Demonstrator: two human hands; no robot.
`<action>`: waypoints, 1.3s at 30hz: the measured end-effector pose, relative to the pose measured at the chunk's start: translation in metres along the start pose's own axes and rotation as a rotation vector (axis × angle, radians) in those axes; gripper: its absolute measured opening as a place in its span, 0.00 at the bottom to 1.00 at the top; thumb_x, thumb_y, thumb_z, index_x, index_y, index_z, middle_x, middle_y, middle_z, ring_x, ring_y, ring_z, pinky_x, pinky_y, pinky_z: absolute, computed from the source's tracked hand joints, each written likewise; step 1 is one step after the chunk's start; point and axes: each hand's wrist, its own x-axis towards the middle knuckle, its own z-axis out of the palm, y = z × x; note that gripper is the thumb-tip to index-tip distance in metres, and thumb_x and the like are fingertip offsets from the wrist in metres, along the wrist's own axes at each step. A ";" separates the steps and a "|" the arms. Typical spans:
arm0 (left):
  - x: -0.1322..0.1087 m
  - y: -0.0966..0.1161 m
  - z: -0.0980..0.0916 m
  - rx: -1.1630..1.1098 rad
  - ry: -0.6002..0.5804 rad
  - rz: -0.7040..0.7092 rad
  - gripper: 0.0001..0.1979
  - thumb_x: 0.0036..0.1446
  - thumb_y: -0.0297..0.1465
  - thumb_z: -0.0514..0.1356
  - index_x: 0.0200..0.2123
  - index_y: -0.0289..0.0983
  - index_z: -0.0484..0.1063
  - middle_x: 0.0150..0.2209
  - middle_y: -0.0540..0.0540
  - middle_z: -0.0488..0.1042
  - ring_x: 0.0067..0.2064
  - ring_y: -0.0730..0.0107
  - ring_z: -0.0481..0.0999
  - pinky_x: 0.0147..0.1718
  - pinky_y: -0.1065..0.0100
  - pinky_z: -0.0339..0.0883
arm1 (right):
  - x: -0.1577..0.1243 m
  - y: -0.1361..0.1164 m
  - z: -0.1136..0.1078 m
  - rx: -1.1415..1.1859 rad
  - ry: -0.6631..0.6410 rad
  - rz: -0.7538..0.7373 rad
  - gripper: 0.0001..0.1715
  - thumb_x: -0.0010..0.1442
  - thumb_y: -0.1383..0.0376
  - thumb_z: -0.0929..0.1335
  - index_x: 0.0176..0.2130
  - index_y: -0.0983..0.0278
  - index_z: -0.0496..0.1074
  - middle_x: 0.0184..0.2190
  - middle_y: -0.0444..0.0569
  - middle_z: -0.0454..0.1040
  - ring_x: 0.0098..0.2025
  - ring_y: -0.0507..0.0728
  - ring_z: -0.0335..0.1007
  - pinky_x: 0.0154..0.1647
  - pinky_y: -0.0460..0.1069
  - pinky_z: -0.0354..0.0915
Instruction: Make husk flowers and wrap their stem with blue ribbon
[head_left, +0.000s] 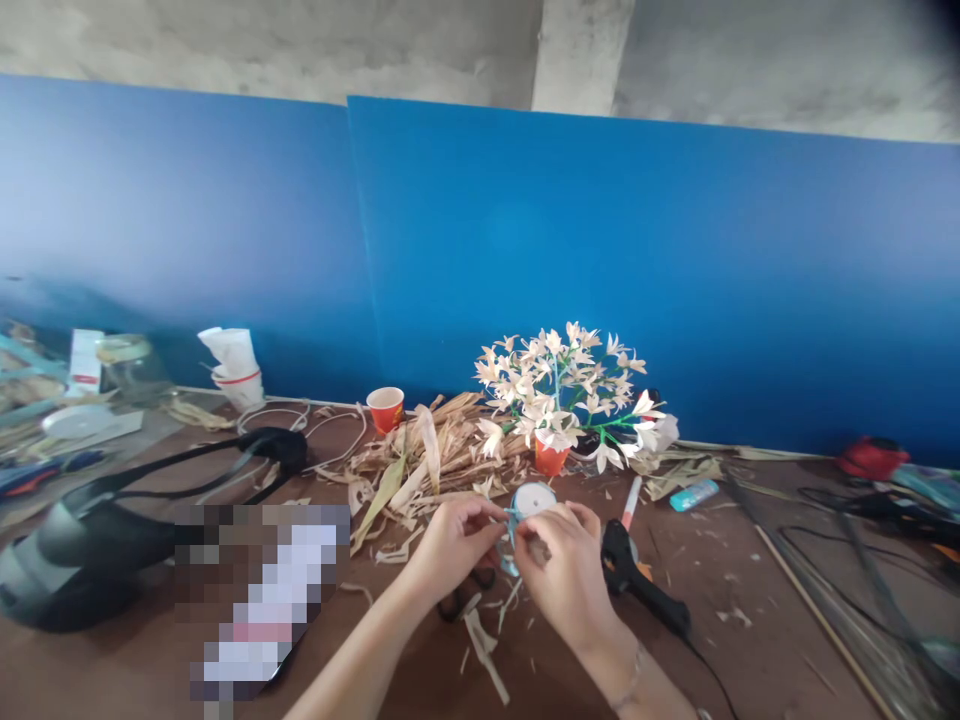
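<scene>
My left hand (459, 540) is closed in a pinch on a thin light blue ribbon (511, 522). Facing it, my right hand (564, 565) also has its fingers closed on the ribbon, with the fingertips partly hidden. Just behind them lies a white spool (534, 497) with a light blue edge. A small pale husk flower (484, 487) shows above my left fingers; whether they hold it, I cannot tell. Beneath the hands, black scissors handles (469, 595) are partly covered. Husk flowers (555, 385) on green stems stand in a red paper cup (550, 458).
Dried corn husks (442, 450) pile up behind my left hand, beside another red cup (386, 410). On the right lie a black glue gun (645, 580) with its cord and a turquoise tube (694, 495). Leftward are a blurred-out phone (274, 600) and a black strapped device (90, 550).
</scene>
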 end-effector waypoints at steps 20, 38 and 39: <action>-0.002 0.000 0.004 0.004 -0.030 -0.094 0.11 0.45 0.37 0.60 0.26 0.33 0.68 0.16 0.51 0.69 0.17 0.75 0.68 0.16 0.75 0.61 | 0.000 0.000 -0.003 -0.139 0.026 -0.137 0.07 0.51 0.71 0.65 0.23 0.63 0.67 0.21 0.42 0.69 0.30 0.52 0.64 0.44 0.51 0.50; -0.004 0.007 -0.004 -0.030 -0.110 -0.044 0.11 0.42 0.36 0.63 0.25 0.33 0.72 0.19 0.49 0.71 0.20 0.72 0.70 0.20 0.72 0.65 | 0.010 0.015 -0.008 0.737 -0.497 0.584 0.08 0.45 0.63 0.68 0.23 0.67 0.71 0.18 0.44 0.71 0.18 0.48 0.59 0.21 0.44 0.53; -0.005 0.008 -0.004 -0.065 -0.141 -0.072 0.11 0.42 0.36 0.63 0.26 0.33 0.72 0.19 0.49 0.71 0.20 0.72 0.71 0.21 0.72 0.65 | 0.010 0.018 -0.009 0.873 -0.581 0.677 0.08 0.43 0.64 0.69 0.22 0.68 0.71 0.17 0.44 0.70 0.16 0.47 0.56 0.18 0.43 0.51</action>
